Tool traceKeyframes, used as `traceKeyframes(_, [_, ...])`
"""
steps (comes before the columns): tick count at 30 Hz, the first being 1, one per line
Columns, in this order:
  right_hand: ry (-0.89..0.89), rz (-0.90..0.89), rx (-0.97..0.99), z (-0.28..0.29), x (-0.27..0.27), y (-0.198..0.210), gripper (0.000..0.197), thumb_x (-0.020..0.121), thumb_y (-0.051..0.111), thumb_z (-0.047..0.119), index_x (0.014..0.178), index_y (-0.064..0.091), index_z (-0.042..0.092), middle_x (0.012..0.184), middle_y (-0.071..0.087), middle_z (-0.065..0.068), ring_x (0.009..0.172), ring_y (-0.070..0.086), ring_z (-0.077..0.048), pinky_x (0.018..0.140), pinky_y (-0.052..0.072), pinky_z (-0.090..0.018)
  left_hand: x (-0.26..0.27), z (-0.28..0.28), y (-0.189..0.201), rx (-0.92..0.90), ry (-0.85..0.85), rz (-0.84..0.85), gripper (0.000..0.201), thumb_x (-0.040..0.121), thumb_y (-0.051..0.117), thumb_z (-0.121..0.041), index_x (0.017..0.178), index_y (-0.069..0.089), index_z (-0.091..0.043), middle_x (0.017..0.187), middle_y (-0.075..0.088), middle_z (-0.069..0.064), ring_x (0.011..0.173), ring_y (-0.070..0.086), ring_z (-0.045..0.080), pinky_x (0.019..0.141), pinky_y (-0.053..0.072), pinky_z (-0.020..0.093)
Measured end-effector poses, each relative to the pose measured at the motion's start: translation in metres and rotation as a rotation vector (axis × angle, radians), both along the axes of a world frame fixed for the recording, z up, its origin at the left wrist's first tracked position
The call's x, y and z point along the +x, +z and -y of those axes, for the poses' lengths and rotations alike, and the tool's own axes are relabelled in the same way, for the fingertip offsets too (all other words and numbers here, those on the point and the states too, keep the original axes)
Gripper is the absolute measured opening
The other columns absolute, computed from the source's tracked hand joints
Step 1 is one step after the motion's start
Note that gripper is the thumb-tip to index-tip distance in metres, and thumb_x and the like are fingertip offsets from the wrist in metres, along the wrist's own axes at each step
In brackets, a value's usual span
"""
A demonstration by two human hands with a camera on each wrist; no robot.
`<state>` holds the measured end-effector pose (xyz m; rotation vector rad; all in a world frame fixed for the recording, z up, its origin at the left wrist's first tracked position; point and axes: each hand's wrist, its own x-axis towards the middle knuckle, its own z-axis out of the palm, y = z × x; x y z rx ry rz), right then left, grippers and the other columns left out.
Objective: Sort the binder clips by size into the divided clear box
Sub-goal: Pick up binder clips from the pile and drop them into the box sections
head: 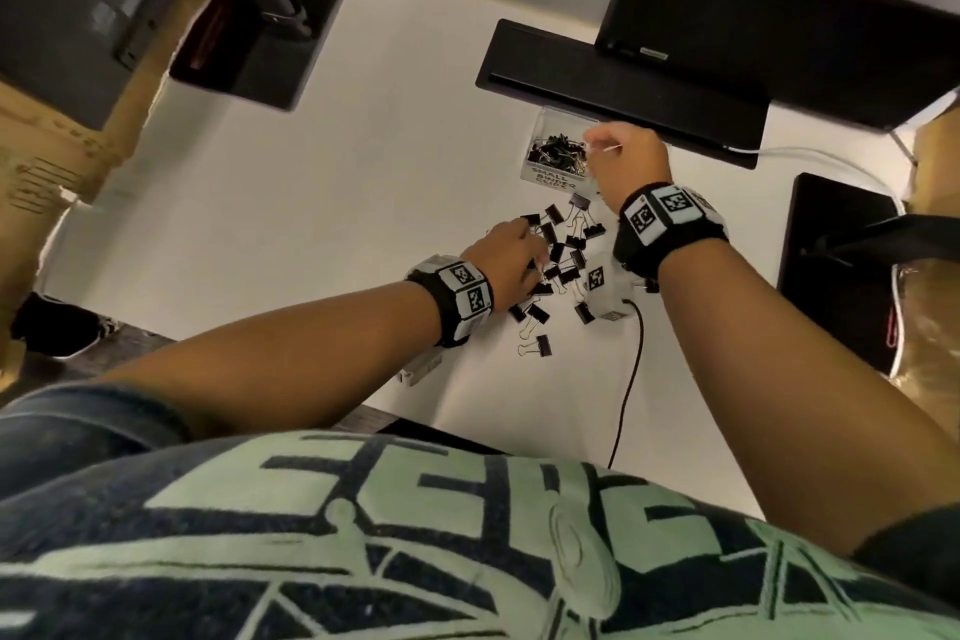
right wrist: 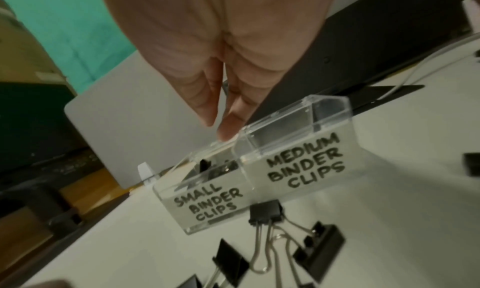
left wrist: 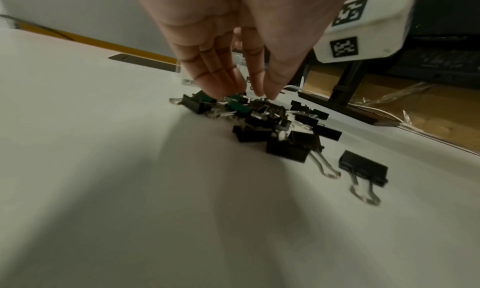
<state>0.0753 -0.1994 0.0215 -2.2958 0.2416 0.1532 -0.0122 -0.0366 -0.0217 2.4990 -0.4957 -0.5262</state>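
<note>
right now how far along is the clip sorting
Done: the divided clear plastic box has small black clips in its SMALL section; the MEDIUM section looks empty. In hand: the right hand hovers over the box, the left hand reaches into the loose black binder clips. Left: that pile.

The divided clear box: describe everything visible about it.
The divided clear plastic box stands on the white table, in front of a black monitor base. A wall splits it into two open-topped compartments, hand-lettered in black "SMALL BINDER CLIPS" and "MEDIUM BINDER CLIPS". The small side holds black clips; the medium side looks empty. The right hand hovers over its far edge, fingertips at the rim. One loose black binder clip lies against its front.
</note>
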Motion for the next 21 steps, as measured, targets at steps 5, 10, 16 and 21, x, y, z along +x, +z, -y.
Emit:
traceKeyframes(5, [-0.175, 0.015, 0.116, 0.044, -0.031, -0.006, 0.023, 0.087, 0.051, 0.01, 0.09, 0.069, 0.023, 0.088, 0.067, -0.001, 0.082, 0.065, -0.02, 0.082, 0.056, -0.035, 0.02, 0.035, 0.002, 0.015, -0.175, 0.081, 0.028, 0.09, 0.052, -0.011, 0.118, 0.059, -0.01, 0.115, 0.054, 0.012, 0.108, 0.05, 0.03, 0.086, 0.047, 0.038])
traceKeyframes(10, [-0.223, -0.072, -0.045, 0.086, -0.076, -0.027, 0.024, 0.087, 0.05, 0.006, 0.097, 0.069, 0.016, 0.104, 0.065, -0.009, 0.093, 0.062, -0.022, 0.083, 0.047, -0.025, 0.034, 0.068, -0.002, 0.108, -0.311, 0.091, 0.036, 0.091, 0.05, -0.007, 0.126, 0.056, -0.01, 0.12, 0.053, 0.013, 0.113, 0.049, 0.03, 0.085, 0.047, 0.036])
traceKeyframes(16, [-0.108, -0.203, -0.222, 0.1, -0.098, -0.051, 0.046, 0.089, 0.06, 0.015, 0.133, 0.05, 0.017, 0.127, 0.045, -0.015, 0.114, 0.051, -0.03, 0.1, 0.043, -0.034, 0.039, 0.078, -0.007, 0.208, -0.413, 0.149, 0.025, 0.087, 0.05, 0.001, 0.11, 0.058, 0.001, 0.111, 0.055, 0.017, 0.104, 0.051, 0.034, 0.082, 0.044, 0.04])
traceKeyframes(21, [-0.108, -0.181, -0.178, 0.086, -0.1, -0.051, 0.041, 0.09, 0.055, 0.011, 0.13, 0.052, 0.015, 0.125, 0.045, -0.014, 0.108, 0.052, -0.028, 0.093, 0.041, -0.027, 0.042, 0.075, 0.0, 0.079, -0.318, 0.101, 0.014, 0.085, 0.053, -0.003, 0.097, 0.057, 0.0, 0.104, 0.06, 0.017, 0.099, 0.053, 0.031, 0.083, 0.044, 0.037])
